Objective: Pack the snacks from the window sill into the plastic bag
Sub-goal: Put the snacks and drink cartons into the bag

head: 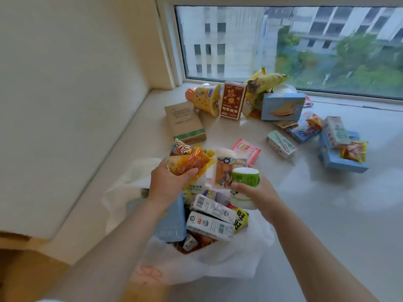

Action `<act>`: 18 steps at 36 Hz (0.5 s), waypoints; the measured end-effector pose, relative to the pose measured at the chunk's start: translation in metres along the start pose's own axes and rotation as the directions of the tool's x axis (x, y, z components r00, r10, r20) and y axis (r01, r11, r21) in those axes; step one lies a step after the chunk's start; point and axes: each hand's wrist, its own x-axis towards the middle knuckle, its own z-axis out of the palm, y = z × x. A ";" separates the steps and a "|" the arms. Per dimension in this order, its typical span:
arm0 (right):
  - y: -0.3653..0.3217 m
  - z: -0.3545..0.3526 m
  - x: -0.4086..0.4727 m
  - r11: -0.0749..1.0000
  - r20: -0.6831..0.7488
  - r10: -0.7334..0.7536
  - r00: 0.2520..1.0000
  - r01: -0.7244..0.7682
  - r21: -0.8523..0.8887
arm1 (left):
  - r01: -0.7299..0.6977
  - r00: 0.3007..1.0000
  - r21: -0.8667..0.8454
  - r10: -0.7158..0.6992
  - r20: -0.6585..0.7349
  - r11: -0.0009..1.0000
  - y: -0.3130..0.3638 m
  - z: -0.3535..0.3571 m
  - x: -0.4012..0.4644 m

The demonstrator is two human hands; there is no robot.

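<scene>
A white plastic bag [235, 260] lies open on the window sill [327, 203] in front of me, filled with milk cartons [210, 225], a blue box [170, 223] and other packets. My left hand [168, 182] is closed around a bundle of orange and yellow snack packets [187, 162] above the bag's mouth. My right hand [253, 190] grips a green and white cup [245, 177] together with a flat white packet [224, 173], also over the bag.
More snacks lie further back on the sill: a brown paper box [184, 123], a yellow cup noodle [206, 99], a dark red box [232, 100], bananas [268, 80], a blue box [282, 106], a pink packet [246, 150], a small carton [281, 143], another blue box with packets [342, 153]. Wall at left, window behind.
</scene>
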 end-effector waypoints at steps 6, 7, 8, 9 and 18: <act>0.017 0.020 -0.014 0.958 -0.037 -0.051 0.998 0.038 -0.285 | -0.037 0.999 0.027 0.038 -0.023 0.999 -0.042 -0.030 -0.029; 0.019 0.021 -0.015 0.908 -0.070 -0.087 0.994 0.051 -0.415 | -0.072 0.997 0.056 0.073 -0.015 0.996 -0.049 -0.032 -0.032; 0.021 0.022 -0.016 0.839 -0.100 -0.132 0.986 0.058 -0.542 | -0.117 0.993 0.100 0.119 -0.012 0.988 -0.056 -0.034 -0.034; 0.022 0.023 -0.017 0.753 -0.116 -0.184 0.976 0.064 -0.655 | -0.172 0.985 0.146 0.175 -0.010 0.974 -0.060 -0.035 -0.034; 0.030 0.034 -0.021 -0.073 0.170 -0.093 0.981 0.163 -0.984 | -0.677 0.736 0.596 0.413 0.537 0.432 -0.069 -0.028 0.007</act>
